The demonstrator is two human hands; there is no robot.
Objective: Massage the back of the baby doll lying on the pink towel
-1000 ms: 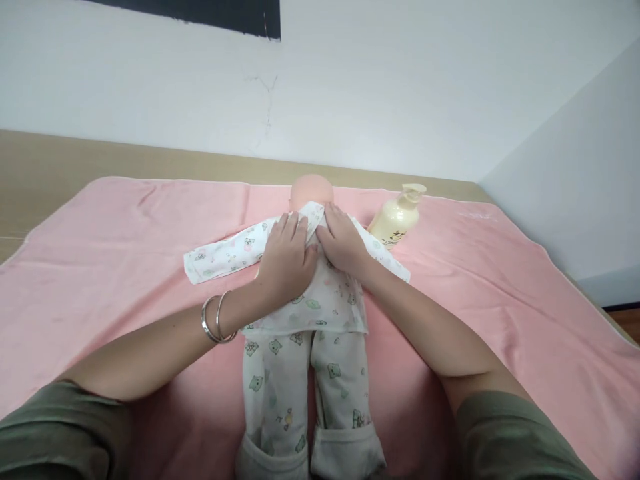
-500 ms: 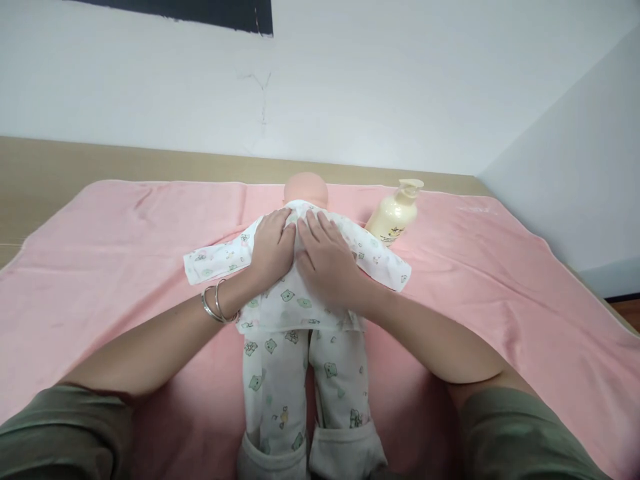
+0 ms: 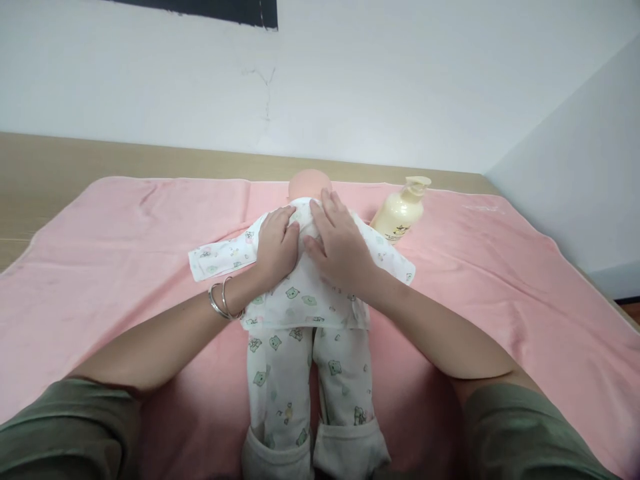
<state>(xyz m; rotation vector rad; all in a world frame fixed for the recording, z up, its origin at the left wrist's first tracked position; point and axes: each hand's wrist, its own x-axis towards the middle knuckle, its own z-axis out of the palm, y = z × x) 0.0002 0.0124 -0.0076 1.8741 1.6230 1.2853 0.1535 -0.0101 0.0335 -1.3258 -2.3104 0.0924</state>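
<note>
A baby doll with a bald head (image 3: 310,184) lies with its arms out to the sides, dressed in a white patterned top (image 3: 300,300) and matching trousers (image 3: 280,380). My left hand (image 3: 278,245) rests flat on the left of the upper top, thumb apart from the other fingers. On the right side of the upper top lies my right hand (image 3: 343,243), its fingers stretched toward the head and holding nothing. Two silver bangles circle my left wrist.
A cream pump bottle (image 3: 401,212) leans beyond the doll's right-hand sleeve. Beneath everything is a pink blanket (image 3: 475,280) on a wooden surface (image 3: 65,170). A white wall (image 3: 375,80) rises behind.
My right hand has slid a little up and to the right on the top, closer to the head. My left hand keeps its place on the top. The view has shifted slightly.
</note>
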